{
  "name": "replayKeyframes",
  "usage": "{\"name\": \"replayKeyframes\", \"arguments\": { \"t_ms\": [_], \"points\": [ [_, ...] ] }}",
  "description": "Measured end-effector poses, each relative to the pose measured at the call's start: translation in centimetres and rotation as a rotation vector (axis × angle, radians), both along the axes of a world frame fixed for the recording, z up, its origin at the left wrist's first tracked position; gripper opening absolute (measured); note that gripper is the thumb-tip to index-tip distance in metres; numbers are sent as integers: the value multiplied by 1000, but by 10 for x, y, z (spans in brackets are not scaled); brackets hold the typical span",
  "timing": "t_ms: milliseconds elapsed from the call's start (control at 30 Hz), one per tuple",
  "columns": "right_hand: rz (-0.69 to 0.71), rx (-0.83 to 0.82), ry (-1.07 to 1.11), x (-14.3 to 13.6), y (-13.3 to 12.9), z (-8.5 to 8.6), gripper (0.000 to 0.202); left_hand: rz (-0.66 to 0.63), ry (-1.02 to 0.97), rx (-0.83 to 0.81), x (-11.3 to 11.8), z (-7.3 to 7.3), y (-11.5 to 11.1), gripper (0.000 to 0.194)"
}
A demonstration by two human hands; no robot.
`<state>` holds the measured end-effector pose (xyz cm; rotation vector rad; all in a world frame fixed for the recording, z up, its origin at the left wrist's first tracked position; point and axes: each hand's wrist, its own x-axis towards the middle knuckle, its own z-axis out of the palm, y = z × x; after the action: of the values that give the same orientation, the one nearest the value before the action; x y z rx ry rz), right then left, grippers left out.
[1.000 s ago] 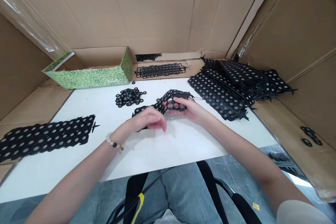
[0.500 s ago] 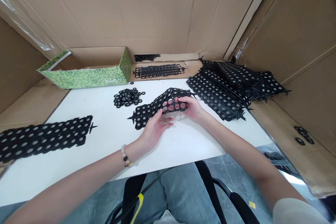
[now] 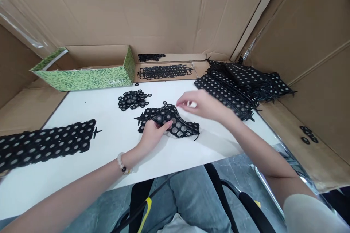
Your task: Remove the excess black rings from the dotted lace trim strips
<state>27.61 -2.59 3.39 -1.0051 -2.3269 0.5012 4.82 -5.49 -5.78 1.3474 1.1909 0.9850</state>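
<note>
A black rubber sheet (image 3: 186, 129) full of round holes lies bunched and humped on the white table. My left hand (image 3: 153, 133) is closed on its near edge, the thumb pressed over the top. Just above the sheet's far edge, my right hand (image 3: 201, 103) is raised with thumb and fingertips brought together; whatever is between them, if anything, is too small to make out. One small black ring (image 3: 164, 102) lies at the sheet's far side. Farther left is a heap of loose black rings (image 3: 132, 100).
Another holed black sheet (image 3: 49, 143) lies flat at the left. Stacked sheets (image 3: 229, 83) fill the back right. A green-patterned open box (image 3: 90, 79) stands at the back left, beside a ring lattice (image 3: 164, 71) on cardboard. A few rings (image 3: 308, 134) lie on the right-hand cardboard.
My right hand has let go of the sheet's right end and lifted up. That end has dropped toward me onto the table. My left hand has moved slightly left, its thumb now over the sheet.
</note>
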Motion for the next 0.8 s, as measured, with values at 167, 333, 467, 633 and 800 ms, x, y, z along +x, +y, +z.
{"name": "replayKeyframes", "arguments": {
  "t_ms": [167, 333, 467, 633, 800],
  "points": [
    [243, 99, -180, -39, 6, -36, 13, -54, 178, 71, -4, -2, 4, 27],
    [236, 141, -189, -25, 8, -50, 16, -72, 206, 86, -4, -4, 4, 23],
    [255, 162, -244, -26, 5, -50, 16, -109, 215, 87, -5, -1, 5, 22],
    [216, 205, -294, -34, 3, -56, 14, -154, 269, 96, -6, 4, 8, 22],
    [49, 23, -56, -39, 8, -64, 15, -187, 233, 73, -7, 4, 12, 17]
  ]
}}
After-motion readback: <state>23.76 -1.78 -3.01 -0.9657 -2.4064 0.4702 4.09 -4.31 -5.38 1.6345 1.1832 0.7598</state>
